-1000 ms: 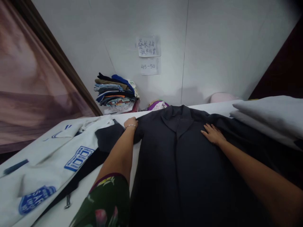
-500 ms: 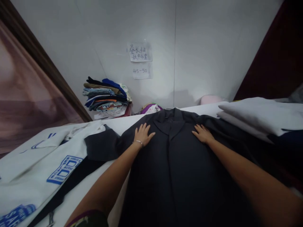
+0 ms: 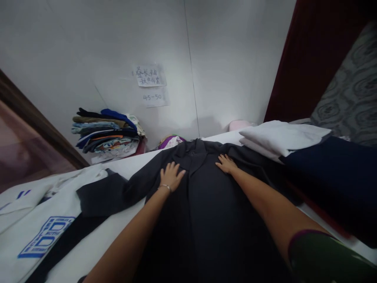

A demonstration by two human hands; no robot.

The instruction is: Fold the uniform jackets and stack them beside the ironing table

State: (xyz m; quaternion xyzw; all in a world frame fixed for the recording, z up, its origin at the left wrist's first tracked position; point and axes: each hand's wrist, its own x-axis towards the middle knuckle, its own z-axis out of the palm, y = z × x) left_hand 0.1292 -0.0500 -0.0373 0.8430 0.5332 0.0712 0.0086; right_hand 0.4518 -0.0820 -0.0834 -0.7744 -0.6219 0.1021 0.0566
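Observation:
A dark jacket (image 3: 206, 204) lies front up on a white table (image 3: 126, 167), its collar toward the wall and its lower part nearest me. My left hand (image 3: 171, 177), with a bracelet at the wrist, rests flat on the chest just left of the lapel, fingers spread. On the other side of the front, below the shoulder, my right hand (image 3: 226, 163) lies palm down with its fingers stretched out. The jacket's left-side sleeve (image 3: 103, 194) reaches out over white printed clothing; the other sleeve runs right, partly lost in shadow.
White garments with blue print (image 3: 44, 236) lie at the left. A stack of folded clothes (image 3: 108, 131) stands by the wall. Folded white cloth (image 3: 282, 135) and dark blue cloth (image 3: 332, 177) sit at the right. Two handwritten paper signs (image 3: 151, 76) hang on the wall.
The view has turned to the right, so the scene sits further left. Both hands stay flat on the jacket, slightly closer together. More of the dark blue cloth shows at the right.

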